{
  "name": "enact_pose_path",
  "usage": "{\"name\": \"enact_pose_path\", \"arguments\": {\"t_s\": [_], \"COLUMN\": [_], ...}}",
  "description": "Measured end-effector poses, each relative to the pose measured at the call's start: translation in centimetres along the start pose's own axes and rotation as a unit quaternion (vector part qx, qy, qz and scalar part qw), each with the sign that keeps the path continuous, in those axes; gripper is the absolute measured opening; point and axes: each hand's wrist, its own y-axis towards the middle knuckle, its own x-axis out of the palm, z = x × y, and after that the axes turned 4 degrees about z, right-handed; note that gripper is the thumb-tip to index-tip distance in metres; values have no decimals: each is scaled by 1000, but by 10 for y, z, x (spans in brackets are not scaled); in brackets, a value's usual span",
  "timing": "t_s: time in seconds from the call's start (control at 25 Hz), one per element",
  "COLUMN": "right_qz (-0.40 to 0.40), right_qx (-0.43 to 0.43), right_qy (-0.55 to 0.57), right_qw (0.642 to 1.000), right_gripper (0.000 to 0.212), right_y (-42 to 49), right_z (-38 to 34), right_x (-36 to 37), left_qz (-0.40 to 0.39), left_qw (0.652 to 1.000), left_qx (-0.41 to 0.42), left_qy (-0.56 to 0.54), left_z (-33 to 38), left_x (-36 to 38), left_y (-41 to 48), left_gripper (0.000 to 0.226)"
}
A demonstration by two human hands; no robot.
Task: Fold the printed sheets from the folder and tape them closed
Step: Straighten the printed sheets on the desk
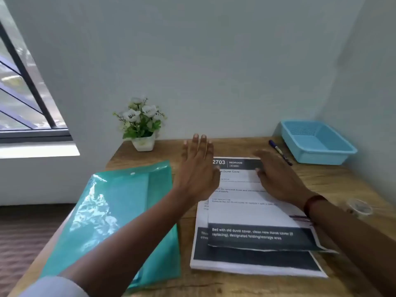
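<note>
A stack of printed sheets lies on the wooden table, the top sheet shifted a little right of the ones under it. Beside the stack on the left lies a teal plastic folder, flat on the table. My left hand hovers with straight fingers over the stack's far left corner. My right hand is flat, palm down, over the top sheet's far right part; I cannot tell whether it touches the paper. A clear roll of tape sits at the right, behind my right forearm.
A blue plastic basket stands at the back right corner against the wall. A pen lies just left of it. A small white pot of flowers stands at the back left. A window is at the far left.
</note>
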Motion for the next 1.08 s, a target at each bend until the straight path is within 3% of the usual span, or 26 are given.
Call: {"name": "enact_pose_path", "arguments": {"t_s": [0.28, 0.56, 0.88, 1.08], "right_qz": [-31, -137, -191, -131], "right_qx": [59, 58, 36, 13], "right_qy": [13, -1, -66, -118], "right_qw": [998, 989, 979, 984], "right_gripper": [46, 86, 122, 115], "right_y": [-35, -8, 29, 30], "right_z": [-8, 20, 32, 24], "right_x": [-14, -18, -11, -7], "left_qz": [-92, -142, -186, -149], "left_qw": [994, 984, 970, 983], "left_qx": [47, 19, 14, 15], "left_qy": [-32, -105, -156, -105], "left_z": [-1, 2, -2, -4], "left_x": [-2, 9, 22, 16], "left_y": [-14, 2, 24, 28], "left_gripper": [72, 83, 114, 121]}}
